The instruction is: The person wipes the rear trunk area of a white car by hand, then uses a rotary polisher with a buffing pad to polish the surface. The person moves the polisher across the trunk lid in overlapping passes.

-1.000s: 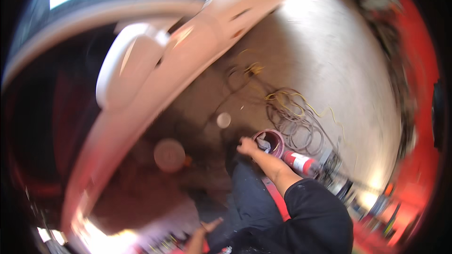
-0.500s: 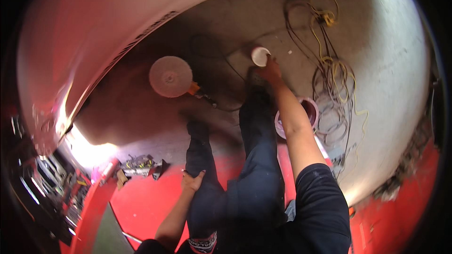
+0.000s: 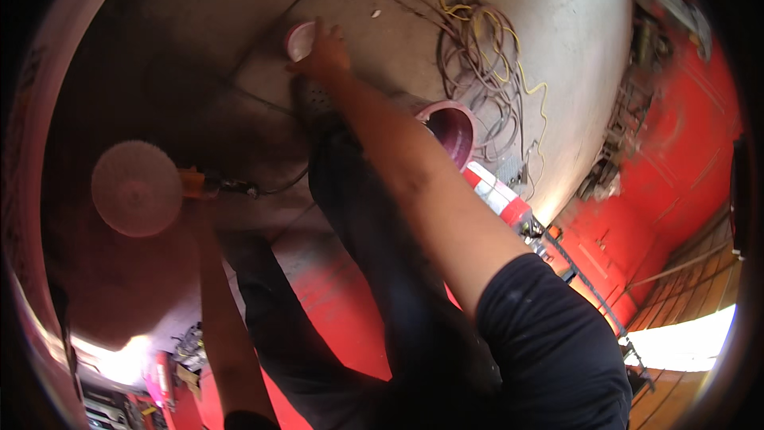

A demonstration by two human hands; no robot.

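My right hand (image 3: 325,52) reaches out to a small round tub (image 3: 301,41) with a pale top and reddish side, on the grey floor. Its fingers are spread at the tub's right edge, with the thumb close to the lower rim. My left arm stretches forward at the lower left, and my left hand (image 3: 204,205) is at an orange polisher (image 3: 192,182). Shadow hides its fingers, so a grip does not show. The polisher has a large round whitish pad (image 3: 137,189) facing up and a dark cord.
A reddish bucket (image 3: 457,137) lies beside my right forearm, near a red-and-white cylinder (image 3: 500,195). Coiled brown hoses and a yellow cord (image 3: 481,52) cover the floor at the upper right. A curved panel edge (image 3: 49,103) runs along the left.
The view has shifted, so the floor things appear further left. My left hand has left my thigh and reached to the polisher. My right hand stays by the tub, its fingers now spread.
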